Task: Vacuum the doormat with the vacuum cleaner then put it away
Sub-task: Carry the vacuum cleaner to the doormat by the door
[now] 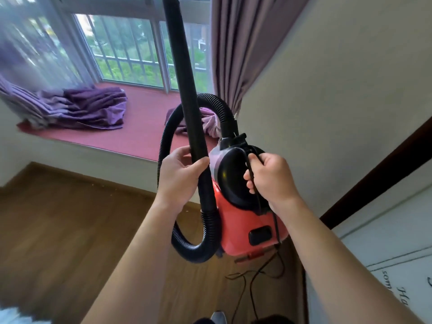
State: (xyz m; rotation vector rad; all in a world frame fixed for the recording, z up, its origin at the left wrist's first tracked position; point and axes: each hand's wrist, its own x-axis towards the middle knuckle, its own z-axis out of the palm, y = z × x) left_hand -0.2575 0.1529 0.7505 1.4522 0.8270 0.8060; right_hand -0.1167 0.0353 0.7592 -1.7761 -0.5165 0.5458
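Left hand (181,176) grips the stiff wand (187,90); right hand (268,181) clutches the vacuum (243,220) handle and cord (275,228); bulky, hose (196,244) floppy.

A: Where's the light from?
B: Daylight through the window (131,54), bright and even; soft sheen on the vacuum cleaner (233,181).
A: Sharpness?
B: Centre fairly crisp; the curtain (21,57) at left smears, the lower-left corner is blurred, and the wall (327,90) edges bow from the wide lens

floor: wood (58,230) | bay window (131,50): daylight | sill: red (140,127) | curtains: purple (238,43) | wall: cream (339,90)
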